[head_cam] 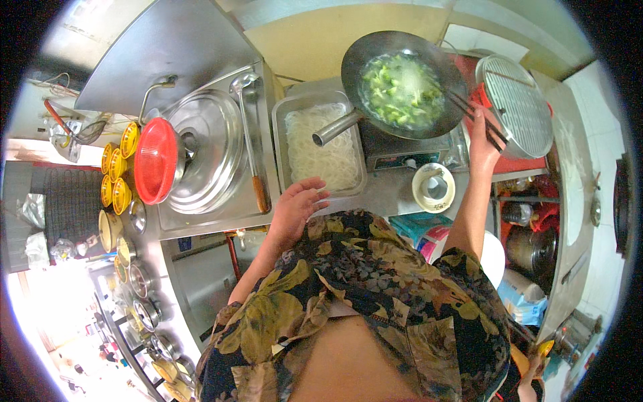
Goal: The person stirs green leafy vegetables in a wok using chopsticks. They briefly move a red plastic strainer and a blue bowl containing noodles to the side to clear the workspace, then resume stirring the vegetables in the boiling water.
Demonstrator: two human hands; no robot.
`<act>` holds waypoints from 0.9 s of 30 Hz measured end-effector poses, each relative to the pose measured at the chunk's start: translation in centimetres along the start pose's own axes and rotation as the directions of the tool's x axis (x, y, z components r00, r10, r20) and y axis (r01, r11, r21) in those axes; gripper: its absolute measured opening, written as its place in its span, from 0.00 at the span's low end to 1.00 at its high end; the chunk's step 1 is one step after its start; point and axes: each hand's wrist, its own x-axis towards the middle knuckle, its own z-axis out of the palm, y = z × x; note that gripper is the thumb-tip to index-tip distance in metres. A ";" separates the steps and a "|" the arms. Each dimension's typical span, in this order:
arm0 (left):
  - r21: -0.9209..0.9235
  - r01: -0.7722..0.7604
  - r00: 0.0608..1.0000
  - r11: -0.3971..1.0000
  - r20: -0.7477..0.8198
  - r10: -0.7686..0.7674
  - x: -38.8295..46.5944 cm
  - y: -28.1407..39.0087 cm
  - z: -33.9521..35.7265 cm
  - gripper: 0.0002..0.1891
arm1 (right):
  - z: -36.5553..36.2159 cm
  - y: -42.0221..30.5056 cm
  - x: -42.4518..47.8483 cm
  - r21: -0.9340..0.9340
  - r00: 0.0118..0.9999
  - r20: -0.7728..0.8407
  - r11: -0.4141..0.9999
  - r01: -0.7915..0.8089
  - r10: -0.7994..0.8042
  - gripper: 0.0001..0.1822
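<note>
My right hand holds a pair of dark chopsticks, their tips at the right inner side of a black wok. Chopped green vegetables lie in steaming liquid in the wok. Its hollow metal handle points down-left over a rectangular steel tray. My left hand, fingers spread and holding nothing, is at the near edge of that tray, which holds pale noodles. Under the wok is a cooker with a knob. A cream enamel-like mug or pot stands in front of it.
A round metal pot with a slatted lid stands at the right. Left of the tray are a wooden-handled ladle, a steel basin and a red colander. Yellow bowls and several metal containers line the far left.
</note>
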 end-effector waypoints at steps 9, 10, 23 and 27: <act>0.038 0.030 1.000 0.999 -0.009 -0.029 0.3 0.4 1.1 0.15 | 0.9 3.7 -1.1 0.076 0.987 0.074 0.986 -0.146 0.141 0.10; 0.044 0.028 1.000 0.999 0.002 -0.029 0.4 0.5 1.1 0.15 | 1.0 3.4 -1.2 0.105 0.982 0.104 0.981 -0.165 0.155 0.10; 0.049 0.034 0.999 0.998 0.023 -0.035 0.4 0.2 0.2 0.19 | -3.8 -5.0 0.1 -0.140 0.981 0.087 0.977 -0.160 0.173 0.10; 0.065 0.013 0.999 0.998 0.035 -0.015 0.7 -0.3 -0.2 0.19 | -1.6 -0.9 0.0 0.055 0.956 0.141 0.962 -0.266 0.257 0.09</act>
